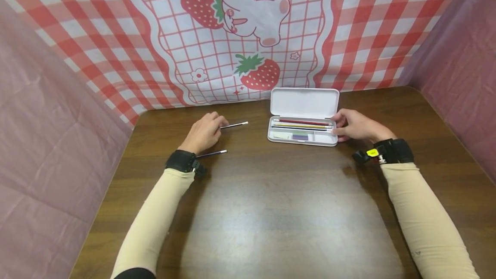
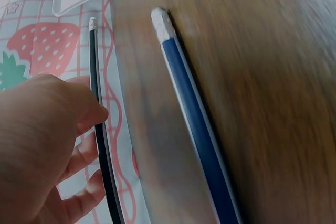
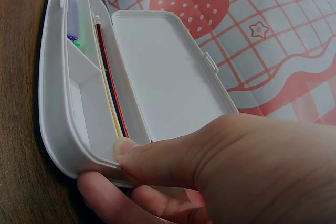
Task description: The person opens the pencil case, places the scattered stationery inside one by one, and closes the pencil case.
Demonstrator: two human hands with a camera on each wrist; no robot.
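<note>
My left hand [image 1: 204, 133] pinches a black pencil [image 2: 94, 59] between thumb and fingers, its white-tipped end pointing right toward the case. Below that hand, a blue pencil [image 2: 191, 103] with a white tip lies on the table, partly hidden behind the wrist in the head view. A white pencil case [image 1: 286, 142] stands with its lid [image 1: 305, 102] raised against the cloth. Several pencils, one red and black [image 3: 107, 69], lie in its long back compartment. My right hand [image 1: 360, 126] grips the case's right end, thumb over the rim and fingers against the outer wall.
Small purple and green items [image 3: 73, 19] sit in the case's front compartment, beside a divider. The brown wooden table [image 1: 271, 210] stretches in front of the case. A red-and-white strawberry-print cloth [image 1: 240, 42] hangs behind, with pink curtains [image 1: 42, 150] at both sides.
</note>
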